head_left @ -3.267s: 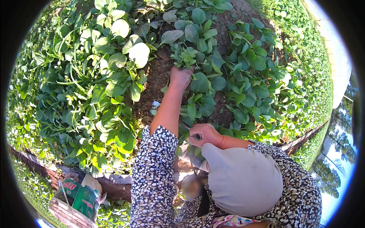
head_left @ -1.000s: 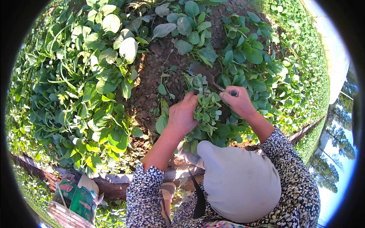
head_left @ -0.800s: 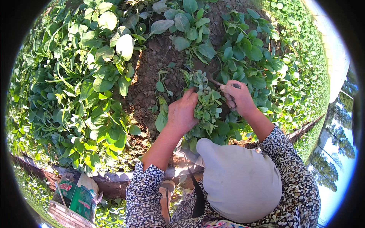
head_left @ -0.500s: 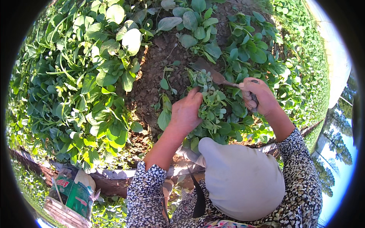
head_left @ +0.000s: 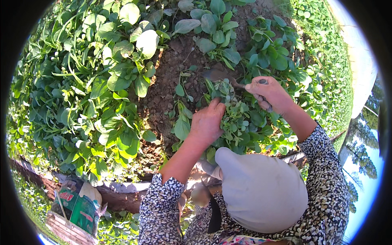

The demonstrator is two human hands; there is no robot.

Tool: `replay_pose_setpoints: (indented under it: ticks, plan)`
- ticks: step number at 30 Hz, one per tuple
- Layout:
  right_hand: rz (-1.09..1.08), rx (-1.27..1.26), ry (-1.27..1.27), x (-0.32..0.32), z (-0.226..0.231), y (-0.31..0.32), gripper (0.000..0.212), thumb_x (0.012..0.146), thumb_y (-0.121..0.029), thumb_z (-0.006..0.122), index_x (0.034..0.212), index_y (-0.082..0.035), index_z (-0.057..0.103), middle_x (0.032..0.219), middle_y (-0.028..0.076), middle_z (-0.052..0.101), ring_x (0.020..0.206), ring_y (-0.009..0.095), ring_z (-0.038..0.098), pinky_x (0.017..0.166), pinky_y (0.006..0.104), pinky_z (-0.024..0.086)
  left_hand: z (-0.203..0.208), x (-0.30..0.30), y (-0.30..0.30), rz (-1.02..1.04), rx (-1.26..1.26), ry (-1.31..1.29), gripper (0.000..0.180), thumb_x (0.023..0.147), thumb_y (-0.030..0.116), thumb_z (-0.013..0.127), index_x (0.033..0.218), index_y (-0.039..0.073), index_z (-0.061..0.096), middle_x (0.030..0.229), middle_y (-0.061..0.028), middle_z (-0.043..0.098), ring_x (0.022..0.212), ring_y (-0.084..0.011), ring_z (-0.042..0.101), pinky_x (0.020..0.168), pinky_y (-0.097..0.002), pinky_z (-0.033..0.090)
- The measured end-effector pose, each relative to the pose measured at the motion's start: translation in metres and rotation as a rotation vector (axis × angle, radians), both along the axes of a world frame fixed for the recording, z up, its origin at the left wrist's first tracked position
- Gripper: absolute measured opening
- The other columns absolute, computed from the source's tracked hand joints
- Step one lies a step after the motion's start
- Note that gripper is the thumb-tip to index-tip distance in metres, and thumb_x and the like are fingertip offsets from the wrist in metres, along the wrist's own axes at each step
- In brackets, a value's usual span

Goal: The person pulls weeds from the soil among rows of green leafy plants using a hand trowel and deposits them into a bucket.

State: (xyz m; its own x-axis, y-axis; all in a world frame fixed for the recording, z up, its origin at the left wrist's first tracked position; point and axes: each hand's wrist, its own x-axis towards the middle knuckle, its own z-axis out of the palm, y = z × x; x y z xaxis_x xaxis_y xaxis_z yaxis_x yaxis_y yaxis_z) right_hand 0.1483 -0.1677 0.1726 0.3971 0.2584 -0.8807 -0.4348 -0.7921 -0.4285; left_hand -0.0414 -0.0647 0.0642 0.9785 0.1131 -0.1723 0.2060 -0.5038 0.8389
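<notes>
My left hand (head_left: 207, 122) is closed round the stems of a leafy green plant (head_left: 237, 116), whose small leaves spread to the right of the fingers. My right hand (head_left: 270, 96) grips the handle of a trowel (head_left: 237, 84). The trowel's brownish metal blade points left, at the base of the plants just beyond my left fingertips. Leaves and soil partly cover the blade, so how deep its tip sits cannot be told. A broad-leaved seedling (head_left: 182, 125) stands close to the left of my left wrist.
Bare brown soil (head_left: 163, 87) runs between dense greens (head_left: 81, 94) on the left and more leafy plants (head_left: 269, 51) on the right. A low border (head_left: 122, 195) crosses in front of me. Beyond it lies a green-and-white plastic bag (head_left: 81, 208). A pale rounded cloth shape (head_left: 263, 190) fills the lower middle.
My right hand has pushed the trowel leftward and slightly away, bringing its blade further in at the plants' base. My left hand keeps its hold almost in place. The view has shifted slightly.
</notes>
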Motion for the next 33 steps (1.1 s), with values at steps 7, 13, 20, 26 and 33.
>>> replay_pose_setpoints:
  ticks: [7, 13, 20, 26, 33]
  plan:
    - [-0.102, 0.118, -0.120, -0.044, -0.035, -0.017, 0.029, 0.089, -0.027, 0.066, 0.070, -0.006, 0.057, 0.060, -0.005, 0.046, 0.048, 0.004, 0.037, 0.041, 0.0224, 0.027, 0.002, 0.000, 0.013, 0.161, -0.188, -0.059, 0.050, 0.061, 0.011, 0.075, 0.106, 0.009, 0.055, 0.111, -0.0131, 0.060, 0.090, -0.0324, 0.064, 0.072, -0.0409, 0.053]
    - [-0.038, 0.117, -0.305, -0.064, -0.044, -0.040, 0.032, 0.088, -0.027, 0.066, 0.069, -0.003, 0.057, 0.060, -0.007, 0.046, 0.055, 0.003, 0.038, 0.048, 0.0228, 0.030, -0.038, 0.039, 0.052, 0.482, -0.276, 0.190, 0.039, 0.075, 0.018, 0.067, 0.113, 0.014, 0.058, 0.097, -0.0160, 0.067, 0.089, -0.0360, 0.064, 0.075, -0.0427, 0.052]
    - [0.049, 0.169, -0.303, -0.047, -0.047, -0.030, 0.026, 0.086, -0.020, 0.065, 0.070, 0.000, 0.059, 0.060, -0.005, 0.047, 0.058, 0.004, 0.040, 0.051, 0.0247, 0.034, -0.040, 0.115, 0.069, 0.300, 0.085, 0.403, 0.036, 0.078, 0.022, 0.060, 0.113, 0.016, 0.061, 0.100, -0.0152, 0.068, 0.095, -0.0361, 0.064, 0.080, -0.0474, 0.049]
    - [0.103, 0.166, -0.442, -0.053, -0.062, -0.025, 0.024, 0.084, -0.018, 0.065, 0.072, 0.002, 0.058, 0.057, -0.002, 0.042, 0.056, 0.006, 0.035, 0.049, 0.0263, 0.033, -0.054, 0.118, 0.053, 0.319, 0.081, 0.359, 0.044, 0.076, 0.024, 0.063, 0.119, 0.018, 0.060, 0.101, -0.0136, 0.068, 0.099, -0.0349, 0.062, 0.084, -0.0460, 0.048]
    - [0.163, 0.197, -0.512, -0.057, -0.068, -0.021, 0.025, 0.083, -0.018, 0.066, 0.070, 0.002, 0.057, 0.055, 0.001, 0.041, 0.055, 0.007, 0.035, 0.050, 0.0277, 0.034, -0.057, 0.089, 0.085, 0.958, -0.995, -0.228, 0.033, 0.089, 0.025, 0.062, 0.115, 0.005, 0.059, 0.099, -0.0087, 0.066, 0.089, -0.0244, 0.064, 0.081, -0.0373, 0.051]
